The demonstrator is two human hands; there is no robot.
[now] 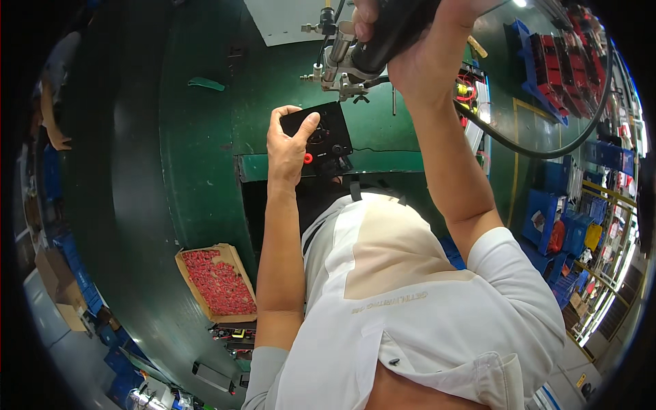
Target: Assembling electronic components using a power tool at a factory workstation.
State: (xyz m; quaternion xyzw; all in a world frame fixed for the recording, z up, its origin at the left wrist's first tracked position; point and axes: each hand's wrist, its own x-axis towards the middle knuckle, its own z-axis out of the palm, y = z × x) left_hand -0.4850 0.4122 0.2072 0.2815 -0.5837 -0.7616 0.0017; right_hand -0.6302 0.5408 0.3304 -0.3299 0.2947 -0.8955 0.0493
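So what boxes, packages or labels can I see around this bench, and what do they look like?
Open brown cardboard box: lower left on the green bench, shallow, filled with small red parts.
Blue plastic bins: right of the bench, stacked, rectangular.
Blue trays of red-and-black blocks: upper right, in rows.
Black rectangular panel: held by the left hand, with a red button.
Plain brown cartons: far left on the floor.

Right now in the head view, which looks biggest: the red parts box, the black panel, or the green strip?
1. cardboard box of red parts
2. black panel, held by the left hand
3. green strip

Nearness to the camera may skew this.
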